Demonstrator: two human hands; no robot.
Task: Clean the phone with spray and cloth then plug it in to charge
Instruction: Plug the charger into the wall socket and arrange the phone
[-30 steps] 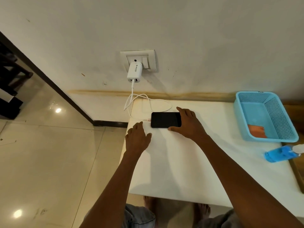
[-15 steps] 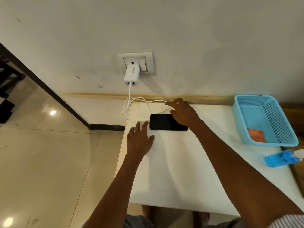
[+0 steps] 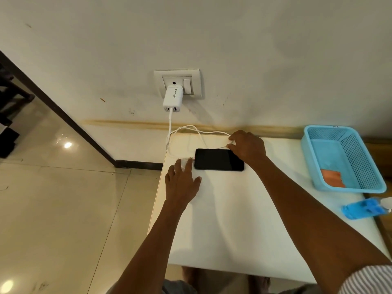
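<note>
Right hand (image 3: 248, 145) pinching cable (image 3: 203, 134), phone (image 3: 219, 159) flat, lengthwise left-right

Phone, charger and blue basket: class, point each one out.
phone (image 3: 218, 159): head view, middle of dark screen.
charger (image 3: 173, 98): head view, white body.
blue basket (image 3: 358, 158): head view, mesh right wall.

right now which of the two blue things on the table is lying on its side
The blue spray bottle at the table's right edge lies on its side. The other blue thing, the mesh basket behind it, sits upright with its opening facing up.
</note>
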